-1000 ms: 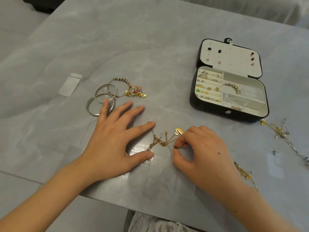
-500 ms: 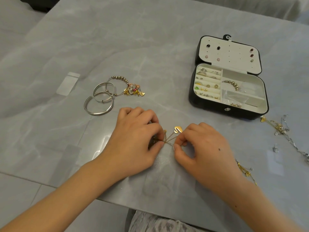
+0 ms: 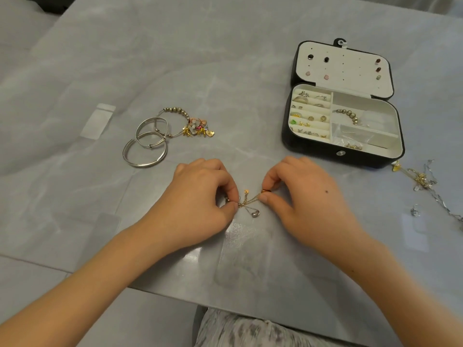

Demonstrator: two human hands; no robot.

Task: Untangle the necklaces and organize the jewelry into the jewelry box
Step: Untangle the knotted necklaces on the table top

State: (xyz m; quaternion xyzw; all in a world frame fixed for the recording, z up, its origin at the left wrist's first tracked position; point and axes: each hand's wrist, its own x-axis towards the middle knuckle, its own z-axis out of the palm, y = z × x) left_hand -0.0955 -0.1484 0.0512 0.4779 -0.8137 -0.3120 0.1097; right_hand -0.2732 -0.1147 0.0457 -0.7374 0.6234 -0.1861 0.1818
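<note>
From the head view, both hands work at the near edge of the grey worktop (image 3: 225,71). The left hand (image 3: 198,204) has its fingers curled and pinches one end of the tangled necklaces (image 3: 250,200) between thumb and forefinger. The right hand (image 3: 308,199), also curled, pinches the other end, with a gold pendant (image 3: 265,191) showing at its fingertips.

A second ago the left hand lay flat beside the chains with its fingers spread. Half a second ago it had closed over the knot. Now the two hands sit slightly apart, and the fine gold chains run in a short span between them. A silver teardrop pendant (image 3: 255,213) has come clear and lies just below that span, and a small gold disc (image 3: 246,190) shows just above it. This suggests the knot is starting to loosen, though the strands still look crossed near the left fingertips.

A clear bag (image 3: 243,251) lies on the worktop just below the hands. The jewelry box (image 3: 325,151) stands open, well to the right and further back, with rings and studs in its small slots and a beaded piece in the larger compartment. A second tangle (image 3: 421,179) of gold and silver chain lies just beside the box's right corner, untouched. Silver bangles (image 3: 145,149) and a charm bracelet (image 3: 185,121) lie to the left, overlapping one another, and have yet to be put away.
</note>
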